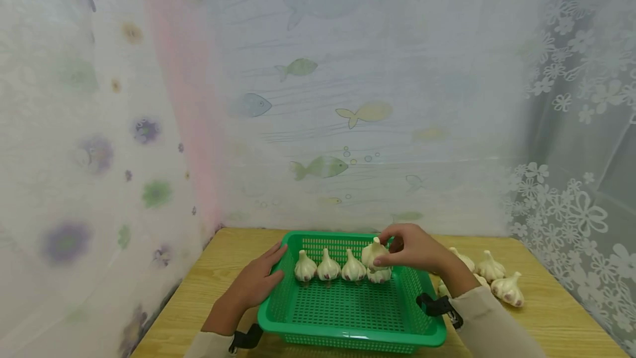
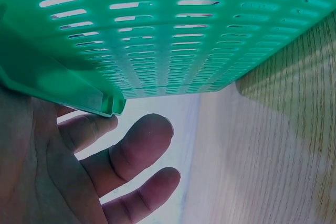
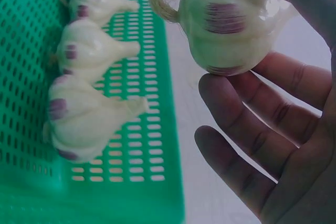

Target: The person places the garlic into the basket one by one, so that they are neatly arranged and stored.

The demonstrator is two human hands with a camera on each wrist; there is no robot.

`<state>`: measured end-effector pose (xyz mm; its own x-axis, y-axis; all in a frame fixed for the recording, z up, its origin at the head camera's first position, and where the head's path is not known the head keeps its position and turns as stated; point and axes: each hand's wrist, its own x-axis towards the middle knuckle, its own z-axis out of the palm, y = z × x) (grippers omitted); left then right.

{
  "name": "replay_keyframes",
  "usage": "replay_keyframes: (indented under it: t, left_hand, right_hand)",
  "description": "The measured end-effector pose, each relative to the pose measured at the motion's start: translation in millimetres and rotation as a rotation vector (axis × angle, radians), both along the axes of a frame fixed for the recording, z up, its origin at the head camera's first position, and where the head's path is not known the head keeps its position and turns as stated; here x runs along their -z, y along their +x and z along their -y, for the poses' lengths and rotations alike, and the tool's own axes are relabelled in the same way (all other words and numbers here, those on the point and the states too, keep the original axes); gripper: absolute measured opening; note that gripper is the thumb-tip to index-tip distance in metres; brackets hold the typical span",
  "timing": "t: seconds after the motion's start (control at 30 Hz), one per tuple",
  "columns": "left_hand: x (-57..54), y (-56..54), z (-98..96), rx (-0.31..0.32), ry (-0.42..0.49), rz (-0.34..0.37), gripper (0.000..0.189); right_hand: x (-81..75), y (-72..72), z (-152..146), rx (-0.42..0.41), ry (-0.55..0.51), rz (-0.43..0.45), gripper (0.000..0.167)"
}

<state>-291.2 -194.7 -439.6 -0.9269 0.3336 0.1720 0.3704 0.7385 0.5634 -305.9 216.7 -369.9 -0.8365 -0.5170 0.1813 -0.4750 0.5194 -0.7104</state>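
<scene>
A green plastic basket (image 1: 353, 335) with slotted walls stands on the table. Along its far wall several garlic bulbs (image 1: 328, 265) sit upright in a row, their stems up. My right hand (image 1: 414, 248) holds another garlic bulb (image 1: 374, 253) between thumb and fingers, above the rightmost bulb (image 1: 379, 275) of the row and overlapping it in the head view. Purple streaks mark the held bulb (image 3: 226, 24) in the right wrist view, with the root tuft pointing left. My left hand (image 1: 254, 279) rests on the basket's left rim, its loosely extended fingers (image 2: 142, 145) outside the wall.
On the wooden table (image 1: 208, 286), right of the basket, lies a group of loose garlic bulbs (image 1: 508, 290), partly hidden by my right forearm. A pale curtain (image 1: 367, 198) with fish prints hangs behind the table, and more sheeting (image 1: 581, 225) flanks the right side.
</scene>
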Motion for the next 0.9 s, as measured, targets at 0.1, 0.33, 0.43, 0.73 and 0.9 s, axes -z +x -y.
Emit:
replay_keyframes:
  t: [0.1,0.33,0.43,0.73,0.9]
  left_hand:
    - [-0.1,0.2,-0.4,-0.003,0.000,-0.001,0.058]
    - [0.1,0.2,-0.6,0.000,0.003,-0.005,0.059]
    - [0.1,3.5,-2.0,-0.001,0.007,-0.006,0.059]
    - [0.6,32.1,-14.7,-0.038,0.000,0.003,0.058]
    - [0.8,49.1,-20.4,-0.066,0.000,0.006,0.058]
  right_hand:
    - [1.6,-4.7,10.0,-0.013,0.036,-0.007,0.053]
    - [6.5,-13.8,33.0,-0.066,0.080,-0.016,0.052]
    - [8.6,-14.8,41.4,-0.096,0.087,-0.005,0.053]
    - [15.5,-6.4,51.8,-0.164,0.123,0.023,0.052]
    - [16.0,-1.2,57.4,-0.205,0.152,0.014,0.049]
